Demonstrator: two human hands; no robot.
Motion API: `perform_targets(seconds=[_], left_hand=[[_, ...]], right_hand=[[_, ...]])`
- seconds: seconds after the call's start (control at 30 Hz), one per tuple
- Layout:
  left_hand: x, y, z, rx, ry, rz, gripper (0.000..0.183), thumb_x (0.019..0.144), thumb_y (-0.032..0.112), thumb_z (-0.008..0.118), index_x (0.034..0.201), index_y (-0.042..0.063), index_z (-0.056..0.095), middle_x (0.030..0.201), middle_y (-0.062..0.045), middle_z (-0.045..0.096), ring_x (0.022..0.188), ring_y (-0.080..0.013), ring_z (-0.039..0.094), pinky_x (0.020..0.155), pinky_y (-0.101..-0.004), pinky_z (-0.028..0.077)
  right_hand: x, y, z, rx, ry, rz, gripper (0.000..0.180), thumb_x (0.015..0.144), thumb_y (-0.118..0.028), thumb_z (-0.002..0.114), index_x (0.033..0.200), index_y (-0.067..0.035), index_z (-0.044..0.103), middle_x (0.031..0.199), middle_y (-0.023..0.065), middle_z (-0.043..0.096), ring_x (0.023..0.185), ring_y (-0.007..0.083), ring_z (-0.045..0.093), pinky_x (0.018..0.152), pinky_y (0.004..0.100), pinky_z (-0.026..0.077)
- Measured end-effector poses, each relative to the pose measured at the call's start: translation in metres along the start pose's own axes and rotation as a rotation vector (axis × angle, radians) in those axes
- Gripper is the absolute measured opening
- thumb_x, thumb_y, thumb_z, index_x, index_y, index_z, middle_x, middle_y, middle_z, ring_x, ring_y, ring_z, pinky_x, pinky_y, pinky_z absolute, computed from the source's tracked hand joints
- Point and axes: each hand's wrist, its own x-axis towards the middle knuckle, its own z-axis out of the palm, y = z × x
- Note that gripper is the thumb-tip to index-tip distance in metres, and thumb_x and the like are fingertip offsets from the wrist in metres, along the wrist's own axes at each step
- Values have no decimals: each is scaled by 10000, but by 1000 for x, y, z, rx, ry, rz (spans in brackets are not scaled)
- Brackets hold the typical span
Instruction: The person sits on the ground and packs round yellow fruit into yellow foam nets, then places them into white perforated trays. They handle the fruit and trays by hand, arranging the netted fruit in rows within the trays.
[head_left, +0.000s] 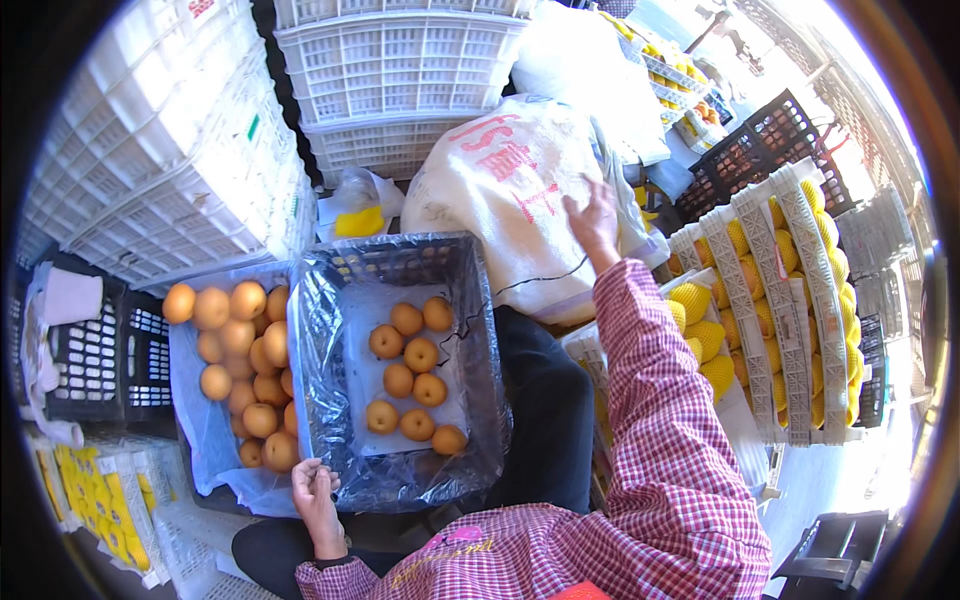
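Note:
My left hand (316, 501) rests at the near corner where two crates meet, fingers curled; whether it pinches the plastic liner I cannot tell. Fingers apart and nothing in them, my right hand (595, 219) is stretched over a white woven sack (487, 187) with red writing. In front of me, a dark crate lined with clear plastic (491, 375) holds several round orange-brown Asian pears (397, 381) on its pale bottom sheet. Beside it on the left, a crate with a blue liner (187, 420) contains a deeper heap of the same pears (259, 420).
White plastic crates (405, 67) are stacked at the back, and more (172, 150) at the left. On the right, stacked trays (757, 315) hold fruit in yellow foam nets. A thin black cord (544, 278) crosses the sack. Yellow-netted fruit trays (97, 495) stand at lower left.

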Motion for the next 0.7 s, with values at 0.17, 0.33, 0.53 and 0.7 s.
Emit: perform_targets(seconds=[0.17, 0.33, 0.53, 0.7], left_hand=[[5, -2, 51, -5, -153, -57, 176, 970, 80, 582, 1138, 27, 582, 999, -40, 619, 848, -103, 623, 772, -251, 533], [-5, -18, 108, 14, -347, -172, 187, 979, 83, 581, 1153, 14, 581, 981, -48, 633, 865, -121, 644, 799, -271, 549], [0, -43, 134, -45, -544, -276, 246, 960, 57, 604, 1200, 5, 594, 1057, -67, 663, 965, -126, 652, 869, -256, 516], [46, -33, 109, 86, -577, -244, 301, 951, 62, 601, 1249, 27, 594, 1115, -76, 644, 1052, -164, 628, 919, -304, 491]], right_hand=[[37, 85, -8, 8, -49, 404, 1035, 779, -597, 741, 1510, 2, 321, 1520, 245, 368, 1412, 372, 348, 1174, 440, 270], [39, -10, 19, 70, -32, -97, 523, 902, -294, 691, 1348, -63, 545, 1371, 183, 545, 1307, 334, 473, 1104, 444, 371], [59, -154, 136, 377, -734, -746, 301, 936, -266, 542, 1136, -98, 691, 1169, 132, 672, 1085, 349, 628, 959, 437, 486], [56, -200, 320, -167, -1278, -830, 370, 901, -291, 573, 1219, -132, 675, 1194, 161, 667, 1079, 366, 636, 933, 444, 495]])
